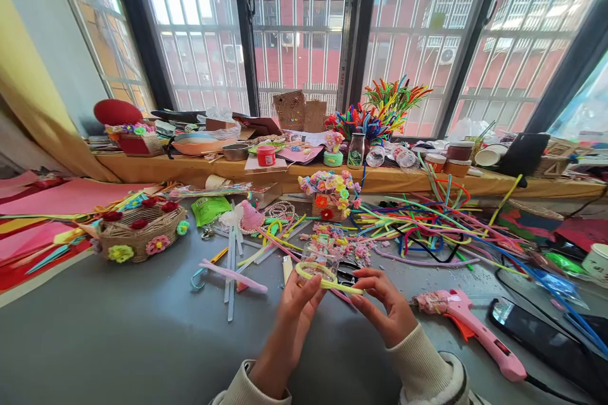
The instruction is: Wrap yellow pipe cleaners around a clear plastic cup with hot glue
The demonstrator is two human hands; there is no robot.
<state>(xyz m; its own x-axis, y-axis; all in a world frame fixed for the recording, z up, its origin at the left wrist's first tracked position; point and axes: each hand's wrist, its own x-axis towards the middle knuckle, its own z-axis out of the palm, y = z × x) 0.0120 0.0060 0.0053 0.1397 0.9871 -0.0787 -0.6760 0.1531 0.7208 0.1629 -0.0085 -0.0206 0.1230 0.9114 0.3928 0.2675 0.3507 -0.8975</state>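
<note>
A yellow pipe cleaner is bent into a loop, its straight end pointing right. My left hand pinches the loop's near left side between thumb and fingers. At the other side, my right hand has its thumb and fingers around the free end. A clear plastic cup shows just behind the loop; whether they touch is unclear. Black-handled scissors lie beyond the hands, partly hidden by the pipe cleaner and my fingers.
A pink glue gun and a black phone lie to the right. Clear glue sticks and a flowered basket are on the left. Loose pipe cleaners cover the back right, beside a small flower pot.
</note>
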